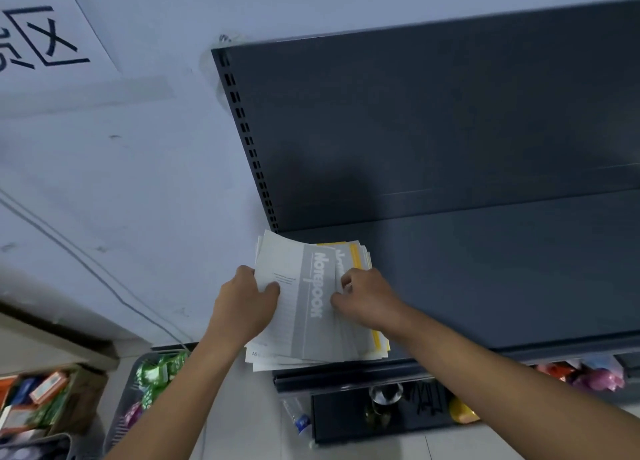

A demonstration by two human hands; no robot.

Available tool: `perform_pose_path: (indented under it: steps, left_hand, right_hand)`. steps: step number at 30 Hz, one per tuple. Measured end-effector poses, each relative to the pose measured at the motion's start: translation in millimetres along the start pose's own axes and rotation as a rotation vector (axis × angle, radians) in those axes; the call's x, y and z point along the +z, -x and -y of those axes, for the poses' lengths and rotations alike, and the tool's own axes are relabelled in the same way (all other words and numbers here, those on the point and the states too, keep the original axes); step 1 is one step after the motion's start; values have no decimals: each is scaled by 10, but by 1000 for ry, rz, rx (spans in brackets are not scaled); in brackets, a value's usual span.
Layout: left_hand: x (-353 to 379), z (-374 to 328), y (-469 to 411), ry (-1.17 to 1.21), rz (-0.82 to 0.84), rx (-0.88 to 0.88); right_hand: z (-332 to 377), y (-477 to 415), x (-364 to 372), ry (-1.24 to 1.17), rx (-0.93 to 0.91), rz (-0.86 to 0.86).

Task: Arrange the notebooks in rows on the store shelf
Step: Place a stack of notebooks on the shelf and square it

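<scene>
At the left end of the dark shelf [485, 269] lies a fanned stack of notebooks [304, 297], overhanging the front edge. The left hand [246, 304] grips its left side, while the right hand [367, 297] pinches the upper covers. Below left, a basket [131, 400] of green packets stands beside a cardboard box [86, 390].

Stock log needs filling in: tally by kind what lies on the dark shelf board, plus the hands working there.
Stack of notebooks: 1, on the shelf; the single notebooks overlap too much to count.
Hands: 2, left hand and right hand, both gripping the stack.
Total: 3
</scene>
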State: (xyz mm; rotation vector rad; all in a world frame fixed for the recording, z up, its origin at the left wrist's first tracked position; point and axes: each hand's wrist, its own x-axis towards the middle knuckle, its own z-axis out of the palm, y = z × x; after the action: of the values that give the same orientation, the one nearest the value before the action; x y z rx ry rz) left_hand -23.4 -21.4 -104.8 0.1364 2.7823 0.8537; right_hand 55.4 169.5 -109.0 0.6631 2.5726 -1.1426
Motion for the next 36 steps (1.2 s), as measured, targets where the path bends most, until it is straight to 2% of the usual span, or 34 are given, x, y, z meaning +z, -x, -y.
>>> perform_pose_path:
  steps: [11, 16, 19, 23, 28, 36]
  left_hand:
    - [86, -75, 44, 4, -4, -52]
    - [108, -89, 53, 10, -33, -49]
    - [128, -96, 64, 4, -66, -63]
    - [130, -98, 81, -23, -135, -54]
    - [97, -91, 94, -49, -198, 37]
    - [58, -271, 24, 105, -59, 144]
  right_hand:
    - [-74, -71, 55, -150, 194, -63]
    - [-77, -38, 66, -104, 121, -148]
    - [-50, 14, 75, -88, 53, -131]
    - [-36, 61, 91, -199, 13, -50]
    - [-17, 36, 74, -372, 48, 14]
    - [30, -29, -101, -527, 18, 32]
